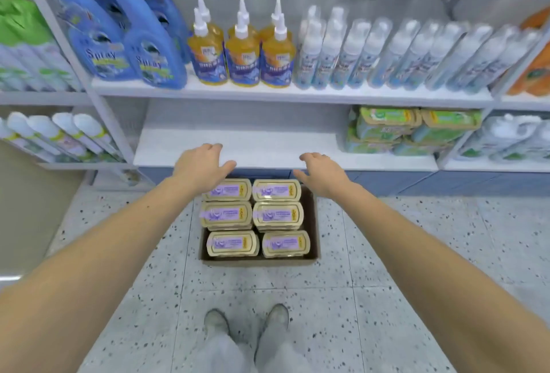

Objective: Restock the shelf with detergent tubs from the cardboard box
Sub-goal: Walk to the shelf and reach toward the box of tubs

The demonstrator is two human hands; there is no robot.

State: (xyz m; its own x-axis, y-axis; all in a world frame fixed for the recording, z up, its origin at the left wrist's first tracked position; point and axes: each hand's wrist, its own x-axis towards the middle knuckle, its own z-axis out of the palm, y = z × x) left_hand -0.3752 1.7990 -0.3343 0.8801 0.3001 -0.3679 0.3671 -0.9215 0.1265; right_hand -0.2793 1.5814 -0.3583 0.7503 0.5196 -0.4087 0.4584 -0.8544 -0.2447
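Note:
A brown cardboard box sits on the speckled floor just before the shelving. It holds several cream detergent tubs with purple labels, packed in two columns. Both arms reach forward over the box. My left hand hovers above the box's far left corner, fingers relaxed and spread, holding nothing. My right hand hovers above the far right corner, also relaxed and holding nothing. Behind the hands runs the white lower shelf, bare on its left and middle stretch.
Green packs are stacked at the right end of the lower shelf. The shelf above carries blue spray jugs, yellow bottles and white spray bottles. My shoes stand on the floor behind the box.

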